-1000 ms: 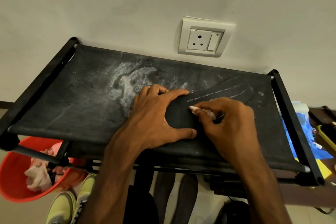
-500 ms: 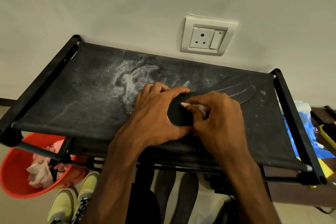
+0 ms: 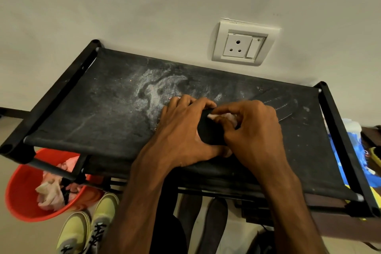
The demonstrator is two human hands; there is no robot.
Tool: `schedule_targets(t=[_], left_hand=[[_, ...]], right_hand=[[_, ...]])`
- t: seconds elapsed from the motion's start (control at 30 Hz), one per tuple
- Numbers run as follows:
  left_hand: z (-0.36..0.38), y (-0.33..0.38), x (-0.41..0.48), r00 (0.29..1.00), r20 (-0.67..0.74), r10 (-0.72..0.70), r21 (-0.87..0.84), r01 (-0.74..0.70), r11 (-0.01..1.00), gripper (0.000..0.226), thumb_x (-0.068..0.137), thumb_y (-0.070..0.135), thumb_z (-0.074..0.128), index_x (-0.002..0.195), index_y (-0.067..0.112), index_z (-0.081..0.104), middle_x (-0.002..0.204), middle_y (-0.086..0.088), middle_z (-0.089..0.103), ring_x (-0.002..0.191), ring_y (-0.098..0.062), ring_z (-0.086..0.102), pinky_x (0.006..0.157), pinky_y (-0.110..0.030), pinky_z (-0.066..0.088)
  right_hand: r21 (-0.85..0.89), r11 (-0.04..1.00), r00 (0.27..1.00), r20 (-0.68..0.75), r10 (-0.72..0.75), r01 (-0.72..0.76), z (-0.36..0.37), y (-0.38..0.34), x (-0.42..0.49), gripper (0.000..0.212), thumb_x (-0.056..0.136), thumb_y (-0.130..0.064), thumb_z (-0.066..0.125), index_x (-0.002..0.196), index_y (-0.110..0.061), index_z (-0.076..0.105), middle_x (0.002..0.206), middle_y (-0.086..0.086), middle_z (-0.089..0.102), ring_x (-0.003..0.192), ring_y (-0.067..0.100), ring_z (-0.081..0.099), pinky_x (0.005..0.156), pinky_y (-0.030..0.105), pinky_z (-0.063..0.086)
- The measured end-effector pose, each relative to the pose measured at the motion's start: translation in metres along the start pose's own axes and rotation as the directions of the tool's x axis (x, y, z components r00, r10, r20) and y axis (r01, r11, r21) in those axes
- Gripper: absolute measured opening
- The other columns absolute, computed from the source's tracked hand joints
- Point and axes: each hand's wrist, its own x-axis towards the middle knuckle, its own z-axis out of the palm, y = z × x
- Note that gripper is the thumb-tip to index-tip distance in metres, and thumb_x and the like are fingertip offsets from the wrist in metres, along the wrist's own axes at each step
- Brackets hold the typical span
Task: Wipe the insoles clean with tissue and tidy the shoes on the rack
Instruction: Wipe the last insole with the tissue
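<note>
Red bucket (image 3: 22, 192) lower left, crumpled waste inside; yellow-green shoes (image 3: 82, 231) on the floor beside it. Rack top shelf (image 3: 92, 109): black fabric, dusty white smear mid-left. Left hand (image 3: 181, 130) flat, fingers extended, pressing the heel end of the insole (image 3: 210, 132) onto the shelf. Insole black, long axis running from the heel between the hands up and right to a stitched toe end showing past the knuckles. Tissue (image 3: 224, 116), small white wad, pinched in the curled fingers of the right hand (image 3: 253, 130), touching the insole near the heel. Judgement: most of the length lies rightward of both hands; right hand nearer, so the stroke should follow the axis toward the toe
</note>
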Motion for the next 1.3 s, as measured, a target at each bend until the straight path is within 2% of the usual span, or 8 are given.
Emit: schedule_targets(t=[0.23,0.53,0.8,0.97,1.07,1.13,1.2,1.3], left_hand=[[0.001,0.001,-0.002,1.0,-0.027,0.009,0.02,-0.009,1.0,0.095,0.053,0.08,0.077,0.135,0.046,0.044,0.124,0.014,0.042,0.114,-0.008,0.033,0.099,-0.027,0.028],[-0.002,0.002,0.001,1.0,0.012,-0.016,-0.001,0.016,1.0,0.09,0.047,0.075,0.069,0.128,0.042,0.047,0.113,0.014,0.041,0.108,-0.009,0.033,0.099,-0.031,0.033],[0.001,0.0,0.0,1.0,-0.018,-0.005,0.009,0.005,1.0,0.096,0.051,0.081,0.078,0.134,0.047,0.045,0.121,0.015,0.043,0.114,-0.009,0.035,0.103,-0.032,0.033],[-0.002,0.0,0.001,0.999,0.022,-0.025,0.03,0.024,0.999,0.099,0.05,0.082,0.077,0.137,0.047,0.044,0.123,0.014,0.042,0.116,-0.01,0.035,0.103,-0.035,0.036],[-0.004,0.001,0.002,0.999,0.032,-0.025,0.013,0.025,1.0,0.105,0.042,0.088,0.068,0.136,0.047,0.044,0.122,0.014,0.043,0.114,-0.01,0.036,0.103,-0.039,0.04],[-0.005,0.001,0.002,0.999,0.027,-0.025,-0.006,0.025,1.0,0.106,0.039,0.088,0.06,0.135,0.046,0.045,0.122,0.014,0.045,0.113,-0.011,0.037,0.102,-0.04,0.042],[-0.004,0.001,0.002,0.999,0.025,-0.02,0.004,0.02,1.0,0.106,0.041,0.089,0.063,0.136,0.046,0.044,0.121,0.014,0.045,0.111,-0.01,0.037,0.101,-0.039,0.042],[-0.003,0.001,0.002,1.0,0.021,-0.021,0.018,0.02,1.0,0.101,0.049,0.083,0.077,0.137,0.046,0.044,0.121,0.014,0.044,0.112,-0.01,0.037,0.101,-0.037,0.04]], right_hand=[[-0.054,0.994,0.981,-0.172,0.088,-0.099,-0.001,0.015,0.017,0.016,0.088,-0.027,0.072,0.101,-0.034,0.078,0.092,-0.007,0.076,0.09,0.022,0.068,0.071,0.045,0.06],[0.043,0.994,0.992,0.064,-0.105,0.102,0.004,-0.013,0.011,0.024,0.084,-0.011,0.069,0.098,-0.027,0.08,0.089,-0.005,0.078,0.083,0.019,0.073,0.071,0.043,0.061],[-0.05,0.994,0.987,-0.132,0.09,-0.098,-0.006,0.012,0.017,0.016,0.085,-0.023,0.075,0.098,-0.033,0.078,0.092,-0.008,0.075,0.097,0.02,0.067,0.075,0.046,0.061],[-0.035,0.998,0.988,0.146,-0.045,0.051,-0.017,-0.005,0.015,0.022,0.085,-0.01,0.075,0.095,-0.029,0.081,0.094,-0.008,0.077,0.087,0.007,0.069,0.078,0.03,0.061],[0.041,0.995,0.94,0.325,-0.104,0.096,-0.025,-0.015,0.012,0.021,0.085,-0.008,0.077,0.092,-0.026,0.083,0.073,-0.02,0.068,0.069,-0.008,0.064,0.063,0.012,0.053],[0.087,0.993,0.921,0.374,-0.111,0.084,-0.029,-0.016,0.01,0.015,0.085,-0.012,0.079,0.091,-0.025,0.083,0.063,-0.023,0.06,0.06,-0.011,0.059,0.053,0.009,0.046],[0.061,0.995,0.934,0.345,-0.093,0.077,-0.028,-0.011,0.009,0.013,0.084,-0.022,0.081,0.092,-0.033,0.081,0.073,-0.02,0.068,0.067,-0.007,0.063,0.06,0.016,0.052],[-0.075,0.997,0.979,0.202,0.002,0.013,-0.027,-0.001,0.012,0.013,0.082,-0.037,0.08,0.095,-0.04,0.079,0.091,-0.015,0.075,0.087,0.009,0.067,0.074,0.041,0.06]])
